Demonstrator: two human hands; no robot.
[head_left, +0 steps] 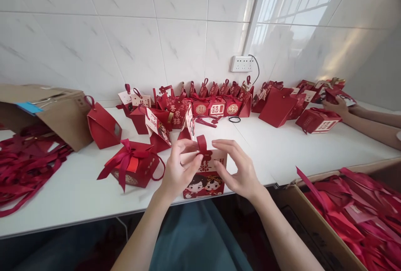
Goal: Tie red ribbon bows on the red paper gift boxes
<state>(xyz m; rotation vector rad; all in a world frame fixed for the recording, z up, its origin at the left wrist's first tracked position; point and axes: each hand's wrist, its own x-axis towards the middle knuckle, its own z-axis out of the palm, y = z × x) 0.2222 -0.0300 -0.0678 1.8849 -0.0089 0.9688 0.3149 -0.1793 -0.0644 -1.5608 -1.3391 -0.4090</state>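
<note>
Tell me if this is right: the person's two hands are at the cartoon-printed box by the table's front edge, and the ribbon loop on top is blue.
Not quite: the ribbon loop is red, not blue, as the head view shows. The left hand and right hand are at the cartoon-printed box.

A white power strip (241, 64) is on the tiled wall (181, 45) at one o'clock, a black ring (234, 122) on the worktop (250, 150) at three, a cardboard box (67, 114) at nine.
</note>
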